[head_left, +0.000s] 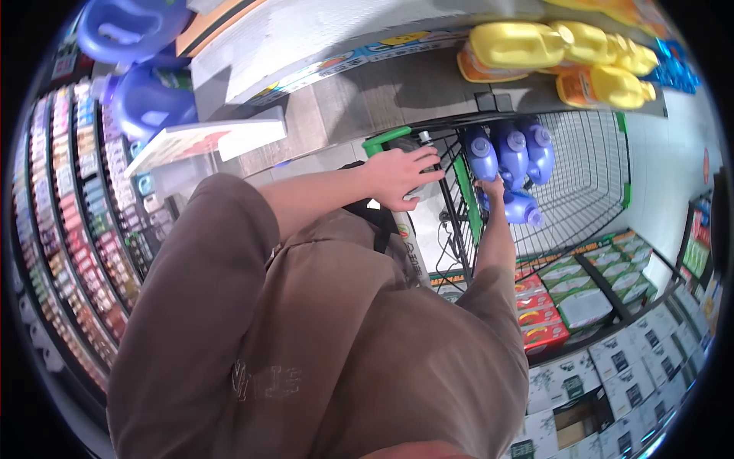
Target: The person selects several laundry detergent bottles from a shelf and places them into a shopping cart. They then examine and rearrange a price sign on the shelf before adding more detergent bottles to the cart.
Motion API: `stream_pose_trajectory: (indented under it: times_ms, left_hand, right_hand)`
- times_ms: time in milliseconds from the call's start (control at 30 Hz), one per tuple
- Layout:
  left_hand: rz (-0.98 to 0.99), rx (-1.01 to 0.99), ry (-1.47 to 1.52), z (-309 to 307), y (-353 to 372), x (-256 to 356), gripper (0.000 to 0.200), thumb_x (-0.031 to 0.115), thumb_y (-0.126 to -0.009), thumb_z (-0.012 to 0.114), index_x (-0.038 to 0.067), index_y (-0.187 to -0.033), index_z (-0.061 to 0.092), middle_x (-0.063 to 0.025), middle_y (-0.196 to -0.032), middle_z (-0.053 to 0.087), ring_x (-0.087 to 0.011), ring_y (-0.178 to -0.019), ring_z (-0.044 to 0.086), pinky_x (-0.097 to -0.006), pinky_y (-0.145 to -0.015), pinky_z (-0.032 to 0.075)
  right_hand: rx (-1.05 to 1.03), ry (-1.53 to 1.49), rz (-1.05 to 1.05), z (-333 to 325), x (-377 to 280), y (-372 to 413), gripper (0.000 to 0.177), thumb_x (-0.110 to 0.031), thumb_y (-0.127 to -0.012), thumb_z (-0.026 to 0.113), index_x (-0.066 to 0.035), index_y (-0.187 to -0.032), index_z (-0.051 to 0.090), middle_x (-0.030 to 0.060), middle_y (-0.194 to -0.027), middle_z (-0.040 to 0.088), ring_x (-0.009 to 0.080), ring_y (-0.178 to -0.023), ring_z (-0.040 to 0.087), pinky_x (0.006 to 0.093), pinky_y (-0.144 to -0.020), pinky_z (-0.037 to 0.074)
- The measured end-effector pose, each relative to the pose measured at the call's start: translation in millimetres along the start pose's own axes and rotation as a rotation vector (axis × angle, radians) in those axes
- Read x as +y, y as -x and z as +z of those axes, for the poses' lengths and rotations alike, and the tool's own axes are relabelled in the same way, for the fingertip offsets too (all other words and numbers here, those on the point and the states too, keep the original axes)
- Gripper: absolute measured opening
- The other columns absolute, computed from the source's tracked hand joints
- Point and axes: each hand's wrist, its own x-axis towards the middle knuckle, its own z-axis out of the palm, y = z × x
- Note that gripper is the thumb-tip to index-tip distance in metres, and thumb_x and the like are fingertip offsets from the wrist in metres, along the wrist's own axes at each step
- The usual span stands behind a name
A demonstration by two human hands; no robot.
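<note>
My left hand (399, 178) is spread, fingers apart, beside the green handle (388, 141) of a shopping cart; nothing shows in it. Inside the wire cart (589, 164), my right hand (491, 186) is closed at the lower end of a purple jug-shaped bottle (481, 158). Part of its grip is hidden behind the wrist. Two more purple bottles (513, 155) stand close by on the far side. Another purple bottle (524, 208) lies tilted next to my right wrist.
Yellow jugs (516, 46) lie on the wooden shelf (336, 115) ahead. Large purple jugs (153, 103) and a white sign board (206, 145) are at the left. Stacked red and green boxes (569, 291) and white cartons (627, 375) line the right side. Shelves of small bottles (73, 206) fill the far left.
</note>
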Motion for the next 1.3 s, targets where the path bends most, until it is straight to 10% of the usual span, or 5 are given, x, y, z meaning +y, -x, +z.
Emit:
stream_pose_trajectory:
  times_ms: [633,767,867,1300]
  left_hand:
    - [0.025,0.036,-0.006,7,6,-5,0.061,0.032,-0.072,0.062,0.009,-0.127,0.047,-0.0153,-0.125,0.046,-0.0280,-0.126,0.040,-0.0378,-0.066,0.053]
    - [0.031,0.069,-0.023,8,3,-5,0.062,0.034,-0.071,0.063,0.009,-0.126,0.048,-0.0151,-0.125,0.046,-0.0270,-0.124,0.042,-0.0391,-0.070,0.053]
    - [0.037,0.067,-0.038,7,2,-4,0.064,0.034,-0.068,0.064,0.010,-0.125,0.049,-0.0137,-0.123,0.046,-0.0260,-0.120,0.044,-0.0386,-0.072,0.052]
    - [0.057,0.107,-0.062,5,-15,-4,0.059,0.038,-0.068,0.065,0.013,-0.120,0.051,-0.0100,-0.116,0.049,-0.0241,-0.110,0.050,-0.0384,-0.071,0.050]
  right_hand:
    - [0.081,0.022,-0.119,-37,-36,62,0.076,-0.044,-0.059,0.074,0.004,-0.116,0.059,0.0216,-0.110,0.064,0.0333,-0.104,0.062,0.0388,-0.090,0.046]
    - [0.132,0.050,-0.224,-49,-18,61,0.065,-0.042,-0.061,0.073,0.004,-0.106,0.064,0.0187,-0.095,0.069,0.0324,-0.092,0.066,0.0384,-0.082,0.049]
    - [0.152,-0.176,-0.265,-54,-9,74,0.038,-0.027,-0.065,0.074,0.001,-0.089,0.067,0.0045,-0.073,0.065,0.0134,-0.064,0.058,0.0275,-0.061,0.045]
    - [0.238,-0.775,-0.161,-180,-92,291,0.030,-0.030,-0.078,0.073,-0.009,-0.065,0.056,-0.0013,-0.054,0.051,0.0081,-0.045,0.046,0.0227,-0.044,0.035]
